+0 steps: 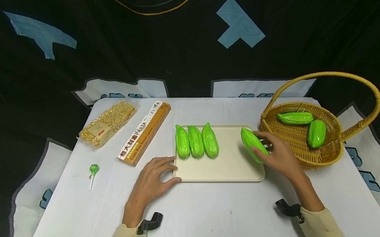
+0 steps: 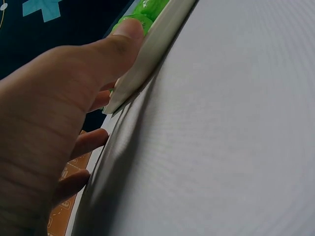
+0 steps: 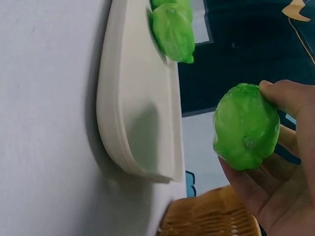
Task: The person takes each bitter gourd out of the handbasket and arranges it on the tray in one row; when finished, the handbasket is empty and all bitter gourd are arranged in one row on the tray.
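Observation:
My right hand (image 1: 278,153) holds a green bitter melon (image 1: 252,143) between thumb and fingers. The right wrist view shows this bitter melon (image 3: 246,128) raised above the cream tray (image 3: 108,93), end-on to the camera. Three more bitter melons, left (image 1: 182,141), middle (image 1: 196,142) and right (image 1: 210,140), lie side by side along the left part of the tray (image 1: 234,159). At the tray's left end rests my left hand (image 1: 152,178), its thumb by the near corner and fingertips along the edge. In the left wrist view its thumb (image 2: 125,44) touches the rim.
A wicker basket (image 1: 292,151) with a tall handle stands right of the tray, two bitter melons (image 1: 295,118) inside. Left of the tray lie a pasta box (image 1: 145,133), a bag of yellow kernels (image 1: 109,123) and a green lollipop (image 1: 94,170). Dark cloth hangs behind the white table.

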`<state>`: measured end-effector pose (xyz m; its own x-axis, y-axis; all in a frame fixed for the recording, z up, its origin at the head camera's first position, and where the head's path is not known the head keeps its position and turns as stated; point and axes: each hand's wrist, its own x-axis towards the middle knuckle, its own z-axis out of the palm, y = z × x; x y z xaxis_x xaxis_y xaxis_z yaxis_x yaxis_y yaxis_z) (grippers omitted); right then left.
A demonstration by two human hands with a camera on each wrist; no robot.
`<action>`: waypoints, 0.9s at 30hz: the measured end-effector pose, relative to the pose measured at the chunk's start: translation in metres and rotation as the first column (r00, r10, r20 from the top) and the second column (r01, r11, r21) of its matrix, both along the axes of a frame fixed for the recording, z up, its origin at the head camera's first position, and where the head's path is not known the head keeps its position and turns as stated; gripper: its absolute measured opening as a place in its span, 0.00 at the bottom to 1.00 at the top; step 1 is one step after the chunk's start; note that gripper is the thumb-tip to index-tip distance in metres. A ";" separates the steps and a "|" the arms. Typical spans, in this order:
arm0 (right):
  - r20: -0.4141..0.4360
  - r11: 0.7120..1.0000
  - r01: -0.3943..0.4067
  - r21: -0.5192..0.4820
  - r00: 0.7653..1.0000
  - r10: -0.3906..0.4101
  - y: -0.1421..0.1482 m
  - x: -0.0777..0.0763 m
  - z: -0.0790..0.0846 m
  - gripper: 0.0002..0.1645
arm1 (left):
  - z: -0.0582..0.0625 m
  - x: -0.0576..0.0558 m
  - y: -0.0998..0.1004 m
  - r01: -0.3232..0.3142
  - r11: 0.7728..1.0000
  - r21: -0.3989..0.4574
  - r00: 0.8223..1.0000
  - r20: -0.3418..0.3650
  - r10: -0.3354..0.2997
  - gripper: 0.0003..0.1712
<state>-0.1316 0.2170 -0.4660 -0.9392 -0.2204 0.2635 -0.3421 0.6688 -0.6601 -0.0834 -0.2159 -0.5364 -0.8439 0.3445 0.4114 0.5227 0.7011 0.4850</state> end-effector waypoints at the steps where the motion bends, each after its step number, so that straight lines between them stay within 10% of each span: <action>1: 0.008 1.000 -0.001 -0.009 1.000 0.001 -0.002 -0.001 -0.001 0.33 | 0.000 0.000 0.000 0.001 1.000 0.001 1.000 -0.001 -0.001 0.24; 27: 0.098 1.000 0.030 -0.003 0.995 -0.030 -0.058 -0.030 -0.023 0.30 | 0.001 -0.001 0.000 -0.002 1.000 0.014 1.000 0.012 0.001 0.23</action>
